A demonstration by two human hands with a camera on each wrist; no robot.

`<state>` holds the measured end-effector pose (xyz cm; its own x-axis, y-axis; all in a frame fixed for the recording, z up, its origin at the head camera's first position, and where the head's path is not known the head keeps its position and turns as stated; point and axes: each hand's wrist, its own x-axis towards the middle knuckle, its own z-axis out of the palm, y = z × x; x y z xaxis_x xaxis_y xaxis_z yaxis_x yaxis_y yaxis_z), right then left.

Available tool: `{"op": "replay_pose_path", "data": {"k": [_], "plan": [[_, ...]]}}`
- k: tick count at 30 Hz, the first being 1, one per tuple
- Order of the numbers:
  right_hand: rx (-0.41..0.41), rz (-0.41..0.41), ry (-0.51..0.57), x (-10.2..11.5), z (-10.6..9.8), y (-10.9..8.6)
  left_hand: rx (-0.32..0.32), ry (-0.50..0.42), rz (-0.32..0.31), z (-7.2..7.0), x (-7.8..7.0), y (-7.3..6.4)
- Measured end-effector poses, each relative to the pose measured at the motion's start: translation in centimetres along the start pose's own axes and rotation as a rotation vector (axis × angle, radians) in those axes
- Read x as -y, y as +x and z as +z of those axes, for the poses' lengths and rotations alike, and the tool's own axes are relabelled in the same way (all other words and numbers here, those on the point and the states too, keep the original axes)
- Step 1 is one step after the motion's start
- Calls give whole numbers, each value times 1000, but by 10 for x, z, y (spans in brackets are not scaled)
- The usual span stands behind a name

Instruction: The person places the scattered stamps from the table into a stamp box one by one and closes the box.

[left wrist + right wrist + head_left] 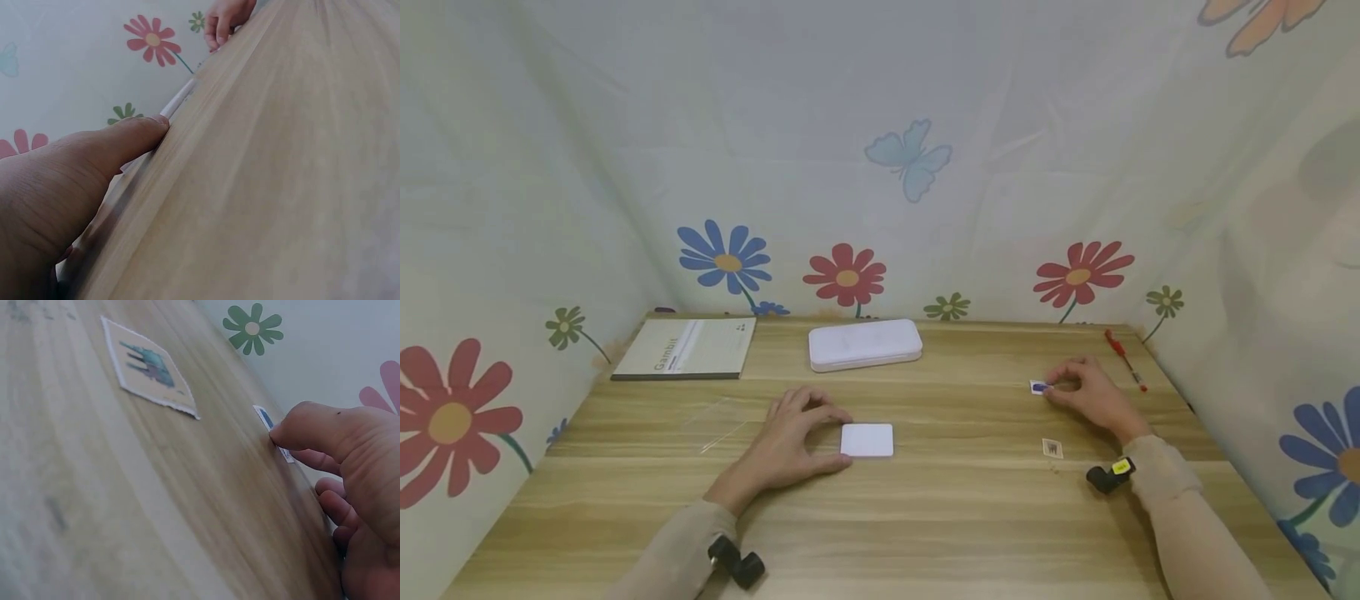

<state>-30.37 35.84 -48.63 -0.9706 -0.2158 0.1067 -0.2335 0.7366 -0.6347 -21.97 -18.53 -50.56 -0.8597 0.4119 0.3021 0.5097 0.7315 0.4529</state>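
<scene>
A small white card with rounded corners [868, 440] lies on the wooden table in front of me. My left hand [793, 437] holds it at its left end, index finger by the upper corner and thumb by the lower one; the left wrist view shows the thumb [140, 134] along its edge. Farther right, thumb and index finger of my right hand [1093, 396] pinch a stamp with a blue picture [1039, 387], close over the tabletop. Part of this stamp [265, 419] is hidden behind the thumb. Nearer to me lies a second stamp [1052, 448], pale-bordered with a dark picture.
At the back stand a white pencil case [865, 344] and, to its left, a notebook [688, 348]. A red pen [1126, 360] lies beyond my right hand. Clear plastic film [718, 429] lies left of my left hand. A flowered curtain [775, 167] encloses the table.
</scene>
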Motion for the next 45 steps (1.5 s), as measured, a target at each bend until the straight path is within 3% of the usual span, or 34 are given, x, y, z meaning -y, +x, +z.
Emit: {"op": "replay_pose_path", "data": {"k": [22, 37, 45], "plan": [[-100, -113, 3, -4, 7, -11, 21, -9, -29, -2, -5, -1], [-27, -129, -33, 7, 3, -14, 14, -1, -18, -3, -3, 0], [-62, -186, -31, 3, 5, -14, 14, -25, -12, -2, -2, 0]]}}
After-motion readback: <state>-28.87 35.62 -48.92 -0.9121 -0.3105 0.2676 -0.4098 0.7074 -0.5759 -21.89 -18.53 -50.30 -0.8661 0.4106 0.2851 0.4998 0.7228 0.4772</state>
